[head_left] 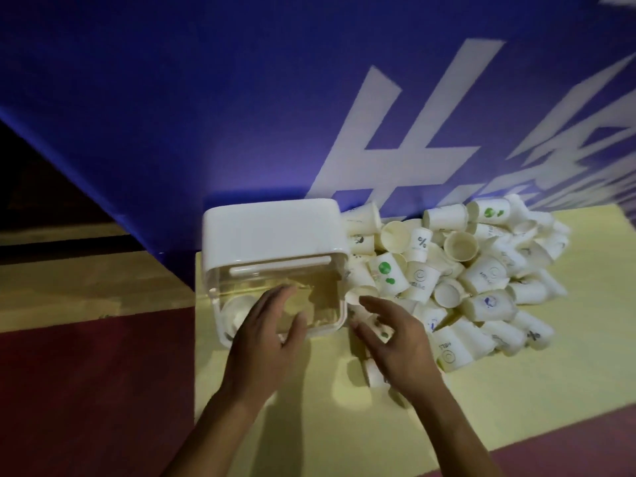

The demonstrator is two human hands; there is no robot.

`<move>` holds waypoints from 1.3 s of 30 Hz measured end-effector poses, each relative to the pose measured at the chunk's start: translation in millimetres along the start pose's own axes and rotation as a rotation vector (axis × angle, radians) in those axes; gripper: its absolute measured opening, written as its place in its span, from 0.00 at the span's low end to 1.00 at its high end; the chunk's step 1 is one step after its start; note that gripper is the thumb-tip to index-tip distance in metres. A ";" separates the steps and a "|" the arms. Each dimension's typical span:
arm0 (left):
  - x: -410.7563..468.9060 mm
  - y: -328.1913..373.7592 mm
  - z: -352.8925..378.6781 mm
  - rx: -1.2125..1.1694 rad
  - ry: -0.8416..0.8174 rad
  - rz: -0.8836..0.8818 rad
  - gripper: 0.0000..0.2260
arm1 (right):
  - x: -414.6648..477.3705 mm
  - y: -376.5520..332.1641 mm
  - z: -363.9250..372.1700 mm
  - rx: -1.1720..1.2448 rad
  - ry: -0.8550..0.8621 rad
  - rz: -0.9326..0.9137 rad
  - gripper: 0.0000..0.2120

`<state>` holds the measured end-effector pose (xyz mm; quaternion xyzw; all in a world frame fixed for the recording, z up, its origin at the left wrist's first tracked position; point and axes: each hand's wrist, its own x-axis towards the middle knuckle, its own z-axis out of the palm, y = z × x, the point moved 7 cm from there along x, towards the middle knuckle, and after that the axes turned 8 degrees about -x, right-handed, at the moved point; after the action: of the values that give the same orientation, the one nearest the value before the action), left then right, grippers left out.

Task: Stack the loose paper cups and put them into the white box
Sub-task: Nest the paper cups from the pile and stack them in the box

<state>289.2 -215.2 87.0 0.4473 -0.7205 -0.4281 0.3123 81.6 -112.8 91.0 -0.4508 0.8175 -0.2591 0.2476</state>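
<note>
Paper cups [420,244] marked "%" lie piled beside the white box [268,232].

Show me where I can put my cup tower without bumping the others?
The yellow mat is bare in front of the cup pile, right of the right hand. A smaller bare strip lies in front of the white box, beside the left hand. Right of the box is crowded.

Cups [485,275]: matt paper. Box [268,232]: glossy plastic w/ clear walls. Mat [481,390]: matt, smooth.
</note>
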 end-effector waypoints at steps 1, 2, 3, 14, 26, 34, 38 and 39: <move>9.2 15.2 16.4 0.017 -0.042 0.042 0.20 | -0.5 10.5 -19.0 0.017 0.039 0.027 0.19; 19.8 31.7 34.3 0.035 -0.077 0.076 0.21 | -0.8 22.2 -39.4 0.035 0.081 0.047 0.17; 30.2 44.6 52.7 0.052 -0.111 0.098 0.21 | -1.0 34.0 -57.9 0.052 0.119 0.064 0.16; 155.2 83.2 238.3 0.731 -0.286 0.240 0.34 | 23.9 159.0 -163.1 0.148 0.126 0.148 0.11; 187.7 69.4 272.9 1.076 -0.360 0.114 0.31 | 86.2 293.5 -243.6 0.129 0.143 0.297 0.12; 155.9 147.9 241.8 0.538 -0.040 0.083 0.26 | 178.7 319.4 -283.2 0.057 0.238 0.342 0.28; 139.0 155.9 248.3 0.490 -0.024 0.030 0.31 | 246.1 306.7 -291.3 -0.039 0.170 0.305 0.32; 137.4 152.9 251.1 0.483 -0.037 -0.019 0.34 | 260.4 304.2 -289.9 -0.050 0.139 0.316 0.33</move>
<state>-33.3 -220.1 123.2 0.5078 -0.8034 -0.2543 0.1790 -411.3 -140.3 65.1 -0.3039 0.8995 -0.2270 0.2167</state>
